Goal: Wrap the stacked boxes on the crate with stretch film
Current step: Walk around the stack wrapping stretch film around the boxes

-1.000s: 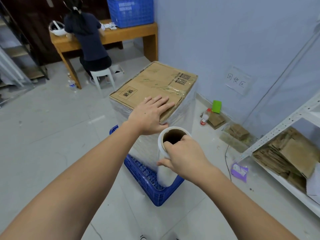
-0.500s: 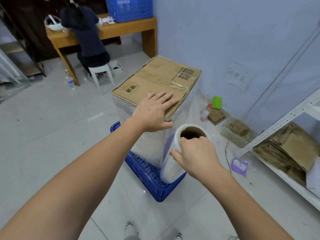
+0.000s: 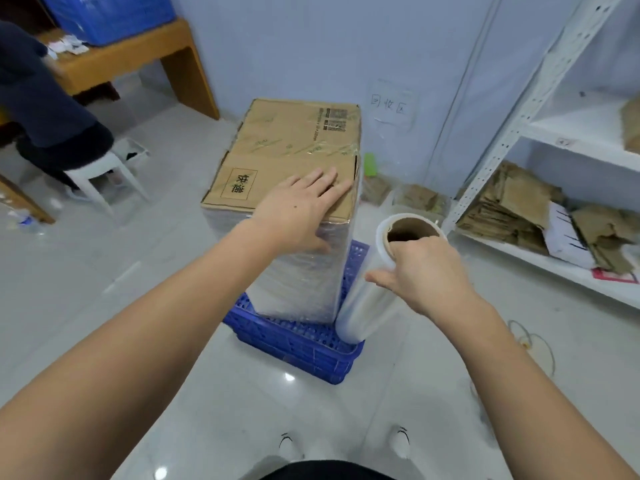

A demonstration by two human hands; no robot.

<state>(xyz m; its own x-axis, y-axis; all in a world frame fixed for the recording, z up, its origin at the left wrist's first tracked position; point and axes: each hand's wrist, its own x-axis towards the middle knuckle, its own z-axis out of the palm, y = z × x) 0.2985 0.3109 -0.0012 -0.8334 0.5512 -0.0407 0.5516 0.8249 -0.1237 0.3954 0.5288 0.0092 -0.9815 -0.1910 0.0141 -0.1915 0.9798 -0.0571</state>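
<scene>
Head view: a person's two bare arms reach forward from the bottom of the frame.
Left hand (image 3: 294,216): fingers straight and spread, palm flat on the near right corner of the top box, thumb down over the wrapped side.
Right hand (image 3: 419,271): fingers curled over the top rim of the roll, hooked into its cardboard core, thumb pointing left along the film.
Roll (image 3: 370,299): clear stretch film, tilted, its top leaning right; its lower end rests on the near right corner of the crate, just beside the stack's corner.
Boxes (image 3: 287,157): brown cardboard stack at frame centre, sides covered in film, top bare with tape, a barcode label and a printed square mark.
Crate (image 3: 298,337): blue plastic, on the pale tiled floor under the stack.
Shoes (image 3: 398,441): two white toes at bottom centre.
Shelf (image 3: 512,129): white metal rack at right, holding flattened cardboard.
Wall sign (image 3: 389,105): paper sheet behind the boxes.
Upper left: a seated person (image 3: 41,109) on a white stool (image 3: 100,178) at a wooden table (image 3: 145,60) carrying a blue basket (image 3: 107,12).
</scene>
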